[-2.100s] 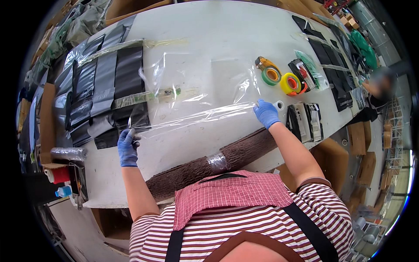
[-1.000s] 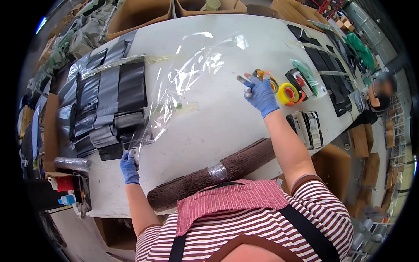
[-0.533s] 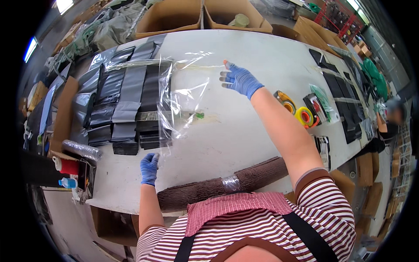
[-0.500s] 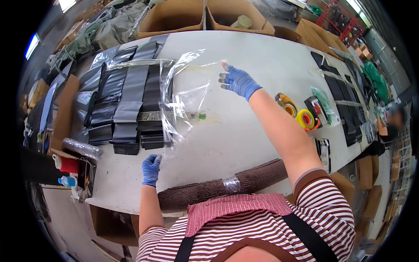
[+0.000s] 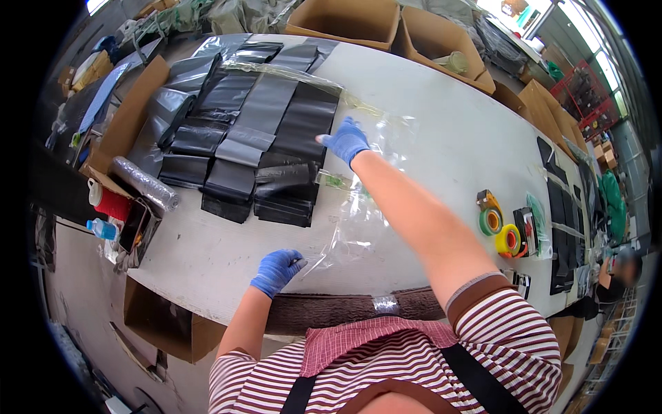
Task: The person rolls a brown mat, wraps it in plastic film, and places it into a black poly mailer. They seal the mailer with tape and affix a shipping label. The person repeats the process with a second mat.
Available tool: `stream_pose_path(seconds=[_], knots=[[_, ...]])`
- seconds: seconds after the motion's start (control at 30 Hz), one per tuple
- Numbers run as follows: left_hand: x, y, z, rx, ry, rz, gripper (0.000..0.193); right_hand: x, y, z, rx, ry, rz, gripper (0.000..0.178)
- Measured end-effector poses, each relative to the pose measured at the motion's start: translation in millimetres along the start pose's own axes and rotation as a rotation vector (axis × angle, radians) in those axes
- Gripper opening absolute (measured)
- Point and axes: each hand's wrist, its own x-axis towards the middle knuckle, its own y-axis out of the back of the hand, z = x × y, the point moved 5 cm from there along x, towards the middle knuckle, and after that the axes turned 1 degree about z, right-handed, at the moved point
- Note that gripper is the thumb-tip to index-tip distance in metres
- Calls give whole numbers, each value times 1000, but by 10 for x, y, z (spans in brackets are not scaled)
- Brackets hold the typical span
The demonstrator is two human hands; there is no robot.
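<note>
A clear plastic sheet (image 5: 358, 224) lies loosely on the white table, right of the stacks of folded black and grey plastic bags (image 5: 258, 117). My left hand (image 5: 278, 271), in a blue glove, is closed near the table's front, pinching the sheet's near corner. My right hand (image 5: 347, 143), also gloved, is over the sheet's left part beside the black bags. Its thumb stands apart from the fingers, and nothing shows in its grasp. A brown plush roll (image 5: 324, 312) with clear tape (image 5: 385, 304) round it lies along the front edge, partly hidden by my apron.
Tape rolls (image 5: 508, 239) and a tape dispenser (image 5: 490, 207) sit to the right. More black bags (image 5: 562, 228) lie beyond them. A roll of clear film (image 5: 145, 183) and a red cup (image 5: 110, 201) are at left. Cardboard boxes (image 5: 441, 45) stand behind the table; another person (image 5: 620, 279) is far right.
The view has swung left. My right hand has come back toward the black bags, and the clear sheet, bunched against them before, now lies flatter to their right. My left hand still pinches it.
</note>
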Motion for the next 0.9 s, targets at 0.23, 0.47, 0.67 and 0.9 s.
stream_pose_path(seconds=[0.23, 0.47, 0.67, 0.9], knots=[[13, -26, -243, -66, 31, 102, 18, 348, -94, 1154, 44, 161, 212, 62], [62, -19, -271, -120, 95, 82, 19, 205, 1161, 2668, 295, 95, 622, 46], [41, -37, -246, -121, 151, 30, 16, 244, 1075, 2596, 771, -163, 318, 52], [102, -65, -148, 54, 41, -33, 23, 596, 701, 1868, 161, -201, -111, 78]])
